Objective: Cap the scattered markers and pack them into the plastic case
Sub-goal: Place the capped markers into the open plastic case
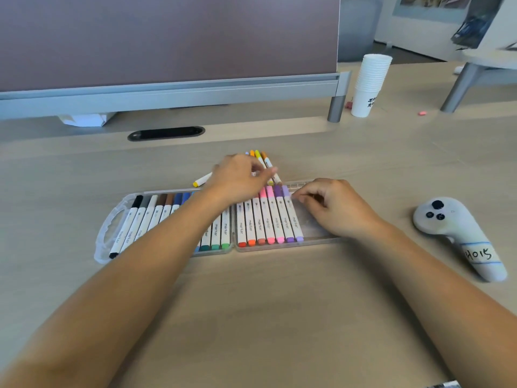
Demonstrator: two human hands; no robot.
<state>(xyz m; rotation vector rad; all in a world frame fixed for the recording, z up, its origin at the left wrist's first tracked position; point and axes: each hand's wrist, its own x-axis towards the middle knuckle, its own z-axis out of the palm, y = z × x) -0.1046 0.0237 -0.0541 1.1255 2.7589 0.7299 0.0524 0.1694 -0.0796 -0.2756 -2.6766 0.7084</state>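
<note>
Beyond plastic case point(112, 219), left hand point(240, 177) reaching over loose markers point(261, 159), fingers half-curled, grasp unclear. Right hand point(330, 205) loosely curled, seating lilac marker point(293, 217). Packing step; next: fill right-hand gap.

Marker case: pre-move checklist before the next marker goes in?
1. Plastic case open and flat on the desk: ok.
2. Free room in the right half beside the lilac marker: ok.
3. Loose markers within reach behind the case: ok.
4. Left hand has a firm grip on one: cannot tell, blurred.
5. Right hand clear of the empty slots: not ok, it rests over them.
6. Yellow marker capped: cannot tell, only one end shows.
</note>
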